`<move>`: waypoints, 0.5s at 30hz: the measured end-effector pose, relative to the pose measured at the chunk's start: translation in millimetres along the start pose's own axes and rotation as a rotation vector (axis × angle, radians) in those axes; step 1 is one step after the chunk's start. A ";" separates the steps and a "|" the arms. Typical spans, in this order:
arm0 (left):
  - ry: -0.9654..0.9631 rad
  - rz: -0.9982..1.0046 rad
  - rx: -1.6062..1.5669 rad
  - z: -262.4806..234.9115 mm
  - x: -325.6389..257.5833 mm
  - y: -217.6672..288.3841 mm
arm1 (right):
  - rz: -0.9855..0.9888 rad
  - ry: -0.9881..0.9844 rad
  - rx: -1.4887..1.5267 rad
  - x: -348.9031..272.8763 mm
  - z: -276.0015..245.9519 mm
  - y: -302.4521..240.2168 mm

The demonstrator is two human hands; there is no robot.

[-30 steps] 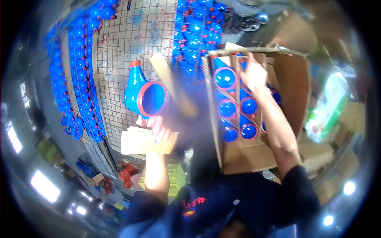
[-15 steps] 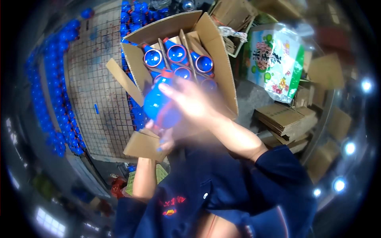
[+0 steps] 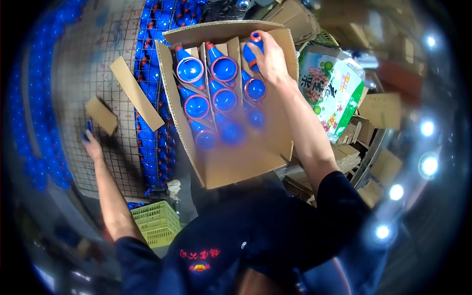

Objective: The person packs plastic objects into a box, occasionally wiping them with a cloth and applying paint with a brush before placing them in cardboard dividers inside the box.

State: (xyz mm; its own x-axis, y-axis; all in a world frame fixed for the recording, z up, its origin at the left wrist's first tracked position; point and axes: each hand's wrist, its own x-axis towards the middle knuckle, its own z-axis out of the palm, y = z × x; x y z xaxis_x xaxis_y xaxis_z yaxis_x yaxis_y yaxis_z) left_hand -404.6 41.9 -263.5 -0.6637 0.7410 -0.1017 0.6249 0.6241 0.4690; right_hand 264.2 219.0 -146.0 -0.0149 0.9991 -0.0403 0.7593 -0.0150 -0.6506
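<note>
In front of me stands an open cardboard box (image 3: 290,113), holding several blue bottles (image 3: 224,68) with red necks and red-ringed round faces, set between cardboard dividers (image 3: 235,49). My right hand (image 3: 273,56) is closed round a blue bottle (image 3: 255,47) with a red mouth, upright in the box's far right corner; its lower part is partly hidden. Out to the left, over the wire-grid surface, my left hand (image 3: 92,146) has its fingers apart, dark blue at the tips. Just beyond are a small cardboard piece (image 3: 102,116) and a thin blue stick (image 3: 89,126).
A long cardboard strip (image 3: 136,93) lies across the grid (image 3: 130,44), beside rows of blue bottles (image 3: 149,81). A yellow-green crate (image 3: 156,225) is at lower left. On the right are a printed green-and-white package (image 3: 327,88) and stacked flat cardboard (image 3: 346,156).
My right hand has carried the bottle from in front of me into the box's far right corner. My left hand has moved left and let go of the small cardboard piece. The view has shifted.
</note>
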 end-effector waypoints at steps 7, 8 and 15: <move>-0.182 -0.285 -0.411 -1.2 -125.0 61.6 | 0.144 -0.007 0.158 0.1 -34.8 12.9; -0.181 -0.293 -0.421 -1.6 -145.3 94.3 | 0.124 0.004 0.249 -1.7 -42.6 17.1; -0.268 0.218 -0.774 -24.5 -305.3 394.3 | 0.416 -0.374 1.195 4.4 -118.6 -16.5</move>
State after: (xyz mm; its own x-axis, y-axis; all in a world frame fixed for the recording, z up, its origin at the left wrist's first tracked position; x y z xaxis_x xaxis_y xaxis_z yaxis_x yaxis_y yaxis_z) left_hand 34.4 55.7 -26.0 -0.3805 0.9196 -0.0981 0.2054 0.1875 0.9605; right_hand 328.8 228.5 -45.5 -0.2457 0.8427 -0.4791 -0.2848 -0.5352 -0.7953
